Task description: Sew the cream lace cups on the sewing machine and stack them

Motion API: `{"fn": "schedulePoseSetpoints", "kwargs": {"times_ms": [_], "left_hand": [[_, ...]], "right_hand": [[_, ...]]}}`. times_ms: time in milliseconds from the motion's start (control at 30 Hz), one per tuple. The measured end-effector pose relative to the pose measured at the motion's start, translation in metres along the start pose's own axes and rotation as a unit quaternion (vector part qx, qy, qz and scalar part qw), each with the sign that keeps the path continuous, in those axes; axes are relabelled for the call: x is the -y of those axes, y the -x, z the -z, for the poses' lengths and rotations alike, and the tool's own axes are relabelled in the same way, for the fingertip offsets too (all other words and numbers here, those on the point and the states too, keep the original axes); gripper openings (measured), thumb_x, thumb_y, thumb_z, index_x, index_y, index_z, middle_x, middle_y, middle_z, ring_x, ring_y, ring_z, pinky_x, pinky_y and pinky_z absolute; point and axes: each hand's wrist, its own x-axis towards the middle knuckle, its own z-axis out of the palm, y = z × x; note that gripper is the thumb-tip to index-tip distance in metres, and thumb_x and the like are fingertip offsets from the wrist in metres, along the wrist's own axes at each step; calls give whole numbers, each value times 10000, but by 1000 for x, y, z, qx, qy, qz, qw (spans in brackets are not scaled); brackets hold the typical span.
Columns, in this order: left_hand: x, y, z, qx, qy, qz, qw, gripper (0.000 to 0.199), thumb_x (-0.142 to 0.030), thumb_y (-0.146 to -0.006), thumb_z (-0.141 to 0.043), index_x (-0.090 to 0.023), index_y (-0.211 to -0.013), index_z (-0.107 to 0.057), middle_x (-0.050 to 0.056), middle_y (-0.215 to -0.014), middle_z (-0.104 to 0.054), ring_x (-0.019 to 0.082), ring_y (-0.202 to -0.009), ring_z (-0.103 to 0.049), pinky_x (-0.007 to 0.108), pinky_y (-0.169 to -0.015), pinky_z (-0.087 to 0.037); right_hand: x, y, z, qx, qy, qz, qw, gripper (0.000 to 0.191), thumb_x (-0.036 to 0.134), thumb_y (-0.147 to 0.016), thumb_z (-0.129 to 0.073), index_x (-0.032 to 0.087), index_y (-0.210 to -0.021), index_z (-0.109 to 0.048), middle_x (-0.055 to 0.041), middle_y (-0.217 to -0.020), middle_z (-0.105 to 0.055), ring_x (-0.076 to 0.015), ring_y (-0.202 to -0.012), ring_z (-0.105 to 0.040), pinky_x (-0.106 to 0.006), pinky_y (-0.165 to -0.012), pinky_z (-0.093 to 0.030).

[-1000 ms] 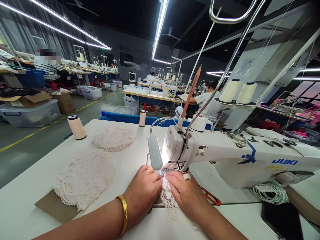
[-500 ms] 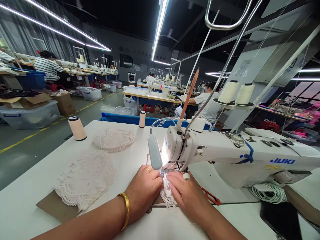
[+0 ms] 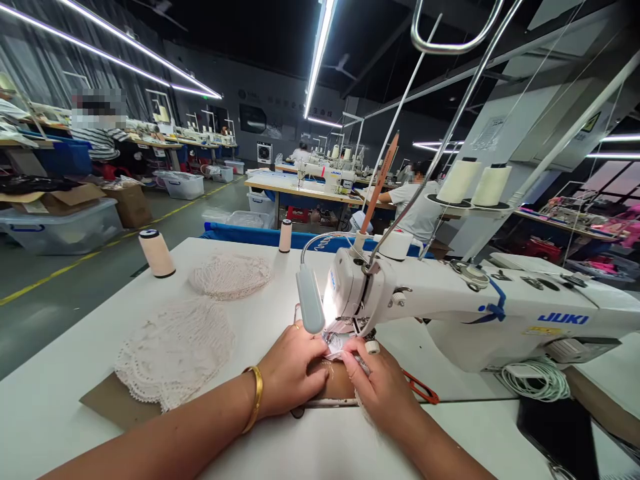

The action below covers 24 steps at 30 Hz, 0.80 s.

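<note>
A strip of white lace (image 3: 336, 348) lies under the lit head of the sewing machine (image 3: 350, 287). My right hand (image 3: 380, 383) pinches the lace between thumb and fingers just right of the presser foot, and a loose end hangs below that palm. On the left, my left hand (image 3: 290, 370) rests low on the machine bed, its fingertips touching the lace edge and its thumb held apart. Its far fingers are partly hidden by the lamp (image 3: 310, 300). Between the hands, a brown patch of the bed (image 3: 335, 387) shows with loose thread on it.
Lace pieces (image 3: 175, 350) lie at left, partly on a brown card (image 3: 117, 403); another lace pile (image 3: 230, 275) is behind. Thread cones (image 3: 157, 255) stand near the far edge. Orange-handled snips (image 3: 423, 388), a coiled cable (image 3: 535, 381) and a black phone-like slab (image 3: 557, 433) lie right.
The lace that hung toward me between my hands is now drawn to the right, under my right hand, baring the brown bed. My left thumb has moved away from its fingers.
</note>
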Motion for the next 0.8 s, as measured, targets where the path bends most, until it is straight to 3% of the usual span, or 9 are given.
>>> {"fn": "schedulePoseSetpoints", "kwargs": {"times_ms": [133, 267, 367, 500, 633, 800], "left_hand": [[1, -3, -3, -1, 1, 7, 1000, 114, -115, -853, -695, -200, -800, -640, 3, -876, -645, 167, -715, -567, 289, -649, -425], [3, -3, -5, -25, 2, -30, 999, 147, -89, -915, -658, -199, -818, -649, 5, -887, -655, 166, -738, -587, 288, -661, -432], [3, 1, -5, -46, -2, -73, 996, 199, -76, -950, -619, -190, -789, -649, 19, -884, -667, 170, -763, -587, 292, -656, -411], [0, 13, -2, -41, -29, -125, 991, 269, -91, -1002, -604, -191, -755, -643, 18, -863, -687, 191, -797, -567, 327, -698, -390], [-3, 22, 0, -42, -33, -144, 988, 231, -77, -1014, -603, -201, -834, -675, 3, -870, -716, 206, -816, -557, 358, -761, -389], [-1, 20, -1, -30, -43, -137, 989, 233, -94, -1009, -625, -194, -799, -645, 1, -856, -719, 206, -793, -549, 352, -706, -350]], "right_hand": [[1, 0, -3, -9, -8, 5, 1000, 268, 285, -1144, -427, 260, -970, -629, -30, -872, -739, -233, -802, -687, -321, -717, -524], [0, 0, -5, -5, 1, 19, 1000, 255, 256, -1147, -424, 260, -974, -611, -19, -863, -723, -219, -796, -664, -313, -722, -498], [2, 1, 0, 45, 9, 53, 998, 257, 194, -1130, -430, 252, -939, -591, -5, -832, -695, -202, -766, -634, -316, -722, -466], [7, 4, 14, 136, 24, 111, 984, 202, 219, -1083, -603, 235, -882, -594, -1, -899, -687, -200, -836, -613, -334, -778, -432], [8, 8, 20, 152, 23, 117, 981, 135, 218, -1058, -676, 226, -933, -627, -5, -946, -689, -208, -885, -609, -349, -819, -418], [4, 9, 15, 146, 20, 105, 983, 122, 192, -1039, -705, 223, -940, -640, -6, -964, -700, -214, -890, -616, -359, -821, -420]]}}
